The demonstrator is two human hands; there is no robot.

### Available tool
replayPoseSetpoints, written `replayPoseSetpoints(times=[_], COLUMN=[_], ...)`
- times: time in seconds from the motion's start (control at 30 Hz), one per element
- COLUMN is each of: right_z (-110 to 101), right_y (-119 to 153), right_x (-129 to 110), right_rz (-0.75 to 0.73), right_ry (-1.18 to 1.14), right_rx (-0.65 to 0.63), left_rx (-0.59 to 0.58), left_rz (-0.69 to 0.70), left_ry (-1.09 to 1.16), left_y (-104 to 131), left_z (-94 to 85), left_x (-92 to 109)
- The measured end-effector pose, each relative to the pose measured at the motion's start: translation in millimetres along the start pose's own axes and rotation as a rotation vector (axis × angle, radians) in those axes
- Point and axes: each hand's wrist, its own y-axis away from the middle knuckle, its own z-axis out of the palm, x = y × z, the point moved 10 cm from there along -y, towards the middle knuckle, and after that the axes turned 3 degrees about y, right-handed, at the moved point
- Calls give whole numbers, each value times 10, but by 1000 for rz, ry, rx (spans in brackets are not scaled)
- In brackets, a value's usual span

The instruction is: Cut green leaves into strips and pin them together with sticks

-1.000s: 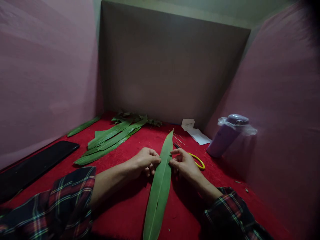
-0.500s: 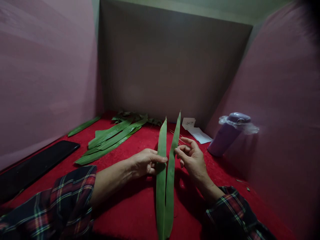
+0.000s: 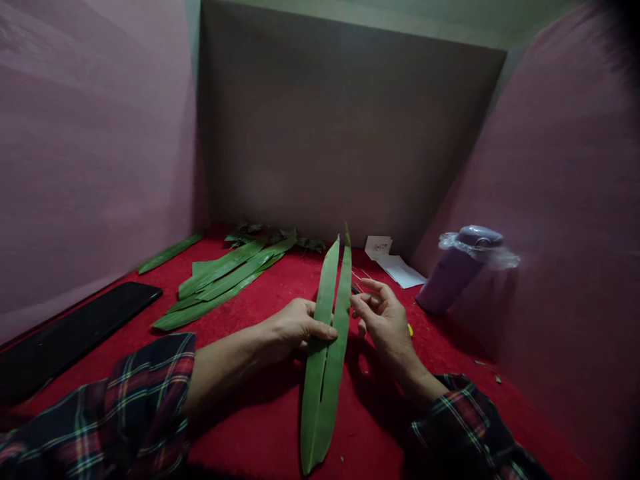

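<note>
The long green leaf [image 3: 323, 360], split lengthwise into two strips, lay at lower centre of the frame on the red felt worktop [image 3: 260, 427], tips pointing away. It appeared light, limp and easily torn. The left hand [image 3: 295, 328] pinched the left strip mid-length; the right hand [image 3: 385, 323] pinched the right strip's edge.

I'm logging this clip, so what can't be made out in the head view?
- Yellow-handled tool: mostly hidden behind the right hand.
- Near end of the split leaf: its join is too dark to make out.
- Paper slip: print too small.
- Leaf scraps at the back: too dim to tell apart.
- Black slab: cut by the left edge.
</note>
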Motion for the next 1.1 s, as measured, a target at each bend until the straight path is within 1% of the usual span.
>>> replayPoseSetpoints(times=[0.07,0.1,0.2,0.3,0.4,0.63,0.77,0.87,0.97,1.1], right_z=[13,46,222,394,475,465,472,487,524,583], right_y=[-7,-2,71,176,231,236,257,271,281,312], right_x=[55,93,209,272,303,277,234,237,274,314], right_rz=[42,74,181,237,250,273,283,295,313,330], right_ry=[31,48,85,74,53,23,12,-7,-33,-89], right_rx=[-20,-52,-200,-321,-371,-371,-380,-393,-432,-498], left_rx=[56,92,193,257,241,186,164,189,225,259], left_rz=[34,64,168,222,216,172,176,182,192,230], left_ry=[44,71,141,178,188,86,55,68,107,94], left_y=[-8,-11,-5,0,-10,44,48,40,44,69], left_z=[-50,-86,-197,-278,-275,-169,-136,-164,-204,-245], left_x=[47,87,215,275,269,281,291,282,293,370])
